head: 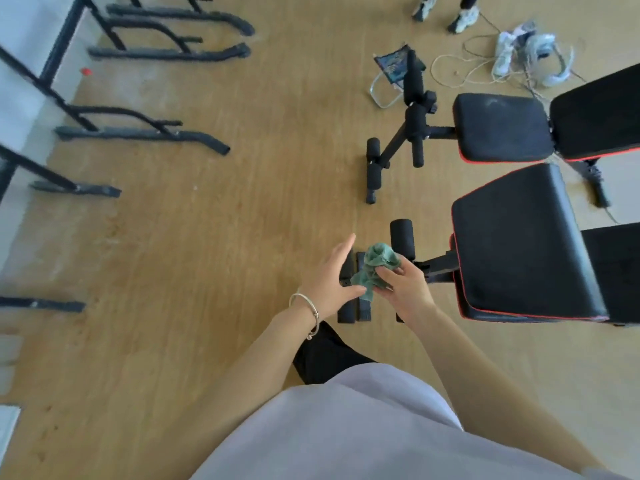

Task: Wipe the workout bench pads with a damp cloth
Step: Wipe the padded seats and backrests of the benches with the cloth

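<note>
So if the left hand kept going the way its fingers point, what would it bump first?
Probably nothing soon. The left hand points forward over bare floor. Further along sits the far bench's foot roller, but it looks lower down, so the hand may pass above.

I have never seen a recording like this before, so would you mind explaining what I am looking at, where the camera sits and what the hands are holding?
There is no machine here. This single picture comes from a wide-angle camera worn on a person's head, looking down at their own arms. The right hand grips a bunched green cloth. The left hand is open beside it, with its thumb near the cloth's lower end. Both hands are above the foot end of the nearer bench, whose black seat pad with red edging lies to the right. The cloth touches no pad yet. A second bench stands farther off. Everything rests on a wooden floor, with black metal frames at the left and another person's shoes at the top.
</note>
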